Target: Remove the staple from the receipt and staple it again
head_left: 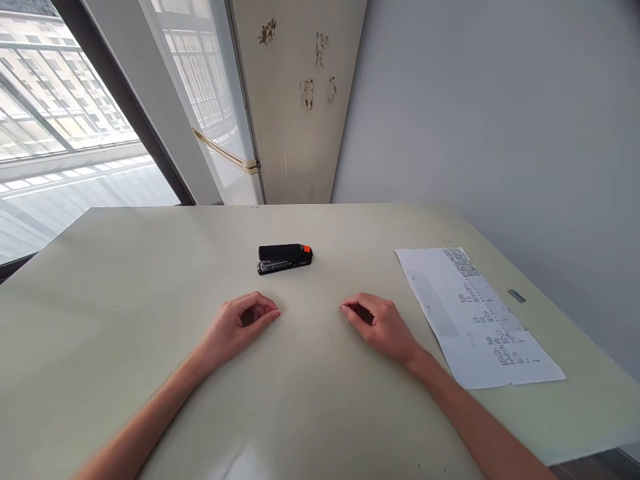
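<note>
A black stapler [284, 259] with an orange patch at its right end lies on the pale table, beyond both hands and touched by neither. My left hand [249, 319] rests on the tabletop just in front of the stapler, thumb and fingertips pressed together with nothing visible between them. Across a gap to the right, my right hand [376, 321] rests in a similar pinch, and nothing shows in it either. Right of that hand lies a printed sheet of paper [435, 307], flat and turned at an angle.
A small grey-green strip [517, 295] lies beyond the paper near the table's right side. The table [150, 287] meets a grey wall [475, 107] on the right. Behind it stands a cabinet-like panel [300, 147] with worn patches; a window [65, 107] is at left.
</note>
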The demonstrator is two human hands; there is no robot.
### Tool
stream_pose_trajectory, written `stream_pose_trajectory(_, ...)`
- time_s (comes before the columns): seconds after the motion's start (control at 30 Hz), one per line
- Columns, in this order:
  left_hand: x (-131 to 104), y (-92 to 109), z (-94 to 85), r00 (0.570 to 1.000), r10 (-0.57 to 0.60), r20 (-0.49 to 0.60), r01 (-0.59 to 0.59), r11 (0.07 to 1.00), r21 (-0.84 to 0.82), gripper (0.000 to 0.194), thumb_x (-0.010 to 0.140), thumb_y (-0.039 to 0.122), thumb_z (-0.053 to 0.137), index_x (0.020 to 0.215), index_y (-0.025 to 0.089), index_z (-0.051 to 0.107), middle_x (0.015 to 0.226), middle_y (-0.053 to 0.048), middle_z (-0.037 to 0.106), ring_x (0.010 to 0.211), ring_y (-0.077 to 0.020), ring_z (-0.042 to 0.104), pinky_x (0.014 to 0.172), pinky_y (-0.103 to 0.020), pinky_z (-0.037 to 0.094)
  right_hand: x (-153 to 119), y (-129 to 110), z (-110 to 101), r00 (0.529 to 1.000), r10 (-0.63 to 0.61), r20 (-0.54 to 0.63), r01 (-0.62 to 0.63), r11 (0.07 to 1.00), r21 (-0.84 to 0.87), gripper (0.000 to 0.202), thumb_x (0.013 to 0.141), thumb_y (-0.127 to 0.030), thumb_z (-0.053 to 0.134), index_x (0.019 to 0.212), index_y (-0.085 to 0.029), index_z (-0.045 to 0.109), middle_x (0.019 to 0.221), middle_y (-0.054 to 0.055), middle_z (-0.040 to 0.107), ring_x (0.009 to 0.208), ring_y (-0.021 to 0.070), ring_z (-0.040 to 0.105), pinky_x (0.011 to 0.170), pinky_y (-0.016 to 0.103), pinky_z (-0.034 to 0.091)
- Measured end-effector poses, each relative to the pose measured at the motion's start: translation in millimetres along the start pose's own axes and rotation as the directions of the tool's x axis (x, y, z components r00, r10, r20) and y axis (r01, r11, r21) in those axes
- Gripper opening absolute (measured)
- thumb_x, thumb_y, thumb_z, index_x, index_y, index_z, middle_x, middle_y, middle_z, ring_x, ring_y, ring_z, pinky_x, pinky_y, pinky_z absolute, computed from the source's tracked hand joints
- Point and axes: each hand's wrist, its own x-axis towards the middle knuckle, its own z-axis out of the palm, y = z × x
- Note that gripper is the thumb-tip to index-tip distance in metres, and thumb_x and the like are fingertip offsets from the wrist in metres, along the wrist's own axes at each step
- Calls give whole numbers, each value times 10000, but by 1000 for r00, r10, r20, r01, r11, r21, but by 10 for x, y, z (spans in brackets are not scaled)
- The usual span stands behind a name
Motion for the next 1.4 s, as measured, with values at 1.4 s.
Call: stream_pose_trajectory(1.4,49,-59,-98,999,-11,-34,10,1000,-8,388,960,598,636,942,211,660,738,6,630,682,-149,554,662,-270,468,-226,-142,-166,996,17,91,-26,995,97,241,1058,-361,508,1089,-253,721,1032,54,747,916,198,712,839,350,600)
